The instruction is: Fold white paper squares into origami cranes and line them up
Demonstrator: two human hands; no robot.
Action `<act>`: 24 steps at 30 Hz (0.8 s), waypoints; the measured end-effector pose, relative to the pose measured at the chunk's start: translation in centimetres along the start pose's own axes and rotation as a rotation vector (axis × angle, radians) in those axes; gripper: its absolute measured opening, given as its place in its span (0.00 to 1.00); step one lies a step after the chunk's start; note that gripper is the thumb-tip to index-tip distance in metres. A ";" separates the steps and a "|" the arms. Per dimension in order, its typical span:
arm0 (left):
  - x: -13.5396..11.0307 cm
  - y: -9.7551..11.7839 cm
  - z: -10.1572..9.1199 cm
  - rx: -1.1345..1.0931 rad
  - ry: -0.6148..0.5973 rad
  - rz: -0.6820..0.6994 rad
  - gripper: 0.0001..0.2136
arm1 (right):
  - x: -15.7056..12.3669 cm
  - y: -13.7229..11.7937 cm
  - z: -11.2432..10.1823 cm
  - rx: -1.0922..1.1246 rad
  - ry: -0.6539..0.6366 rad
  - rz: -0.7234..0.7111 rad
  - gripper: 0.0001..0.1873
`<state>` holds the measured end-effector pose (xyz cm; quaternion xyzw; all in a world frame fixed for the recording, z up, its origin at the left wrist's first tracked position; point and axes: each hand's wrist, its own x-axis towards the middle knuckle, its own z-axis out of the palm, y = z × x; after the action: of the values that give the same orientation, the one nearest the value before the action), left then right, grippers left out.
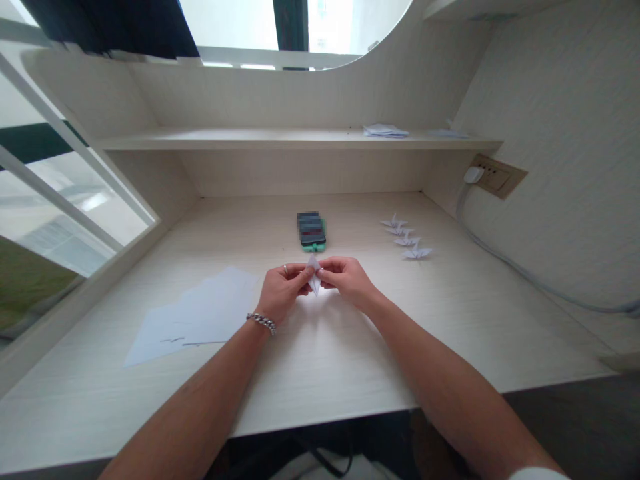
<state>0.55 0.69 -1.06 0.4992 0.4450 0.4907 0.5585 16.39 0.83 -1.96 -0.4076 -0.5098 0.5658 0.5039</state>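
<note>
— What do we have between our fingers?

— A small folded piece of white paper (314, 277), pointed at the bottom. We hold it just above the pale wooden desk (450, 320), a little nearer to us than the dark phone in a teal case (313, 231).

— And how are our hands set?

— Our left hand (283, 290) pinches the paper's left edge with thumb and fingertips, and our right hand (347, 280) pinches the right edge the same way. Both are closed on it, and the fingertips nearly meet over the fold. The left hand wears a silver ring (285, 269), with a silver chain bracelet (262, 323) on its wrist.

— What else do we see around the phone?

— To the right of the phone, four small folded white paper cranes (406, 239) stand in a row, well apart from our hands. To the phone's left and closer to us lie loose flat sheets of white paper (200, 313), overlapping one another. Behind the phone and above it runs a pale wooden shelf (250, 139) with a few folded white papers (385, 131) towards its right end. Farther right of the phone, a brass-coloured wall socket (495, 176) holds a white plug (473, 175), and its grey cable (525, 277) trails down along the wall.
</note>
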 end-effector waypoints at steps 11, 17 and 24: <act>0.2 -0.4 -0.2 0.000 -0.035 0.064 0.18 | 0.0 -0.3 0.1 0.084 0.072 0.026 0.16; 0.1 -0.4 -0.1 0.071 0.003 0.076 0.21 | -0.2 -0.1 0.5 0.064 0.031 0.027 0.18; -0.2 -0.2 -0.1 -0.039 -0.090 0.034 0.24 | 0.2 0.1 0.4 0.103 0.135 -0.028 0.19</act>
<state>0.49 0.49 -1.31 0.5174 0.4013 0.4858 0.5790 15.93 0.95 -1.97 -0.4113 -0.4505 0.5554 0.5652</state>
